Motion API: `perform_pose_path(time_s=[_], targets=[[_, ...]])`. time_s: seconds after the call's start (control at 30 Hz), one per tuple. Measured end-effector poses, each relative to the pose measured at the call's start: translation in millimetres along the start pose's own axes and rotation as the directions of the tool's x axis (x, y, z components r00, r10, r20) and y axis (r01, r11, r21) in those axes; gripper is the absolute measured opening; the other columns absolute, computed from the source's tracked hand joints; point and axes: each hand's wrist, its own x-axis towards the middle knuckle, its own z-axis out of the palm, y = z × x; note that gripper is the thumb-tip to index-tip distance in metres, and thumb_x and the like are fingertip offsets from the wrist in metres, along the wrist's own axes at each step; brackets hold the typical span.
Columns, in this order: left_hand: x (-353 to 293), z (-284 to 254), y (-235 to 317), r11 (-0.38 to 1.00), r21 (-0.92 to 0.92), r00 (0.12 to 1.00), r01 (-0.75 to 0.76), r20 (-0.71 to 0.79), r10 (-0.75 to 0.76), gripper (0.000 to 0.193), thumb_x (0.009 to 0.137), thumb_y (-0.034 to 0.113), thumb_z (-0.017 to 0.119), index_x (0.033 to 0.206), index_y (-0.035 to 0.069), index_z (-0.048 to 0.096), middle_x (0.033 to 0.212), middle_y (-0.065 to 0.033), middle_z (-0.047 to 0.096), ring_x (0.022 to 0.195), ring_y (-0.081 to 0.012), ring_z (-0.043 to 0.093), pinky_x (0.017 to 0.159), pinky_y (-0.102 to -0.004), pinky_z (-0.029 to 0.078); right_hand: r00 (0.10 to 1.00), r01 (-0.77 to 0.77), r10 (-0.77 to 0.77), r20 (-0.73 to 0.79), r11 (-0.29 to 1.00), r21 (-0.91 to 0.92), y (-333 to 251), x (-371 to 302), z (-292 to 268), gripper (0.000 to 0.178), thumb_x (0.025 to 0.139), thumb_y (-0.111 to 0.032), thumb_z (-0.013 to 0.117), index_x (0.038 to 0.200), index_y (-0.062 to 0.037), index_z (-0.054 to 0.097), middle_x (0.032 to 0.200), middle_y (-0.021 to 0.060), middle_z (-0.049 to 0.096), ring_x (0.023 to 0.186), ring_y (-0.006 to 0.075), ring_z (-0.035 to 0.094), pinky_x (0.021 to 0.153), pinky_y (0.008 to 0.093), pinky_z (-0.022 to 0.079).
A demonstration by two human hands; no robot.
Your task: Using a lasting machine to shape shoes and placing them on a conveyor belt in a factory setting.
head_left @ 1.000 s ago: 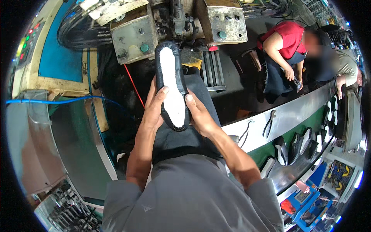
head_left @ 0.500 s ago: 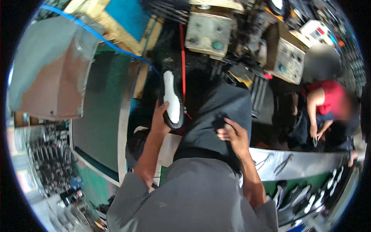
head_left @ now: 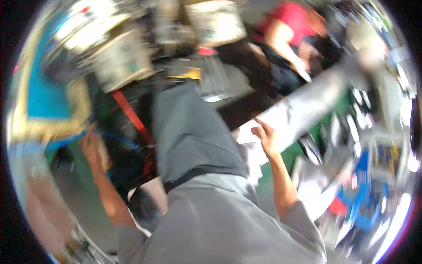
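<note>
My left hand (head_left: pixel 91 147) is stretched out far to the left, next to a blue hose (head_left: pixel 70 140). Motion smears its fingers, and a pale strip (head_left: pixel 104 156) shows along its edge. Whether it holds that strip, I cannot make out. My right hand (head_left: pixel 266 136) is raised to the right of my lap, thumb and index finger apart, with nothing visible between them. Behind it in the picture runs a long shiny metal bench (head_left: pixel 288 116). My dark grey trousers (head_left: pixel 193 132) fill the middle.
Blurred control boxes (head_left: pixel 123 61) stand ahead, with a red strap (head_left: pixel 132 115) running down from them. A person in a red top (head_left: pixel 288 26) sits beyond the bench at the upper right. Several dark and white shoes (head_left: pixel 336 132) lie on a green surface past the bench.
The view has swung right. My left hand has moved out to the left; the black shoe bottom with a white insole it held no longer shows clearly. My right hand's fingers have spread.
</note>
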Motion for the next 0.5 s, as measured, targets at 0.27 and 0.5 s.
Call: perform_pose_path(time_s=[0.27, 0.5], targets=[[-148.6, 382.5, 145.4, 0.902, -0.364, 0.719, 0.232, 0.689, 0.093, 0.048, 0.110, 0.012, 0.065, 0.151, -0.011, 0.056, 0.143, -0.0237, 0.068, 0.126, -0.0320, 0.072, 0.112, -0.0409, 0.058, 0.161, -0.962, 0.661, -0.733, 0.273, 0.034, 188.2, -342.9, -178.3, 0.058, 0.092, -0.031, 0.075, 0.141, -0.0004, 0.071, 0.132, 0.0291, 0.075, 0.129, 0.0433, 0.071, 0.112, 0.0478, 0.055], [-202.4, 434.6, 169.4, 0.999, -0.031, 0.559, 0.031, 0.829, 0.008, 0.047, 0.112, 0.016, 0.064, 0.150, -0.010, 0.059, 0.140, -0.0219, 0.069, 0.123, -0.0279, 0.073, 0.110, -0.0400, 0.058, 0.158, -0.962, 0.705, -0.692, 0.267, 0.053, 252.0, -481.9, -171.0, 0.110, 0.083, -0.037, 0.089, 0.170, 0.0012, 0.035, 0.158, 0.0304, 0.058, 0.144, 0.0408, 0.060, 0.120, 0.0446, 0.049]])
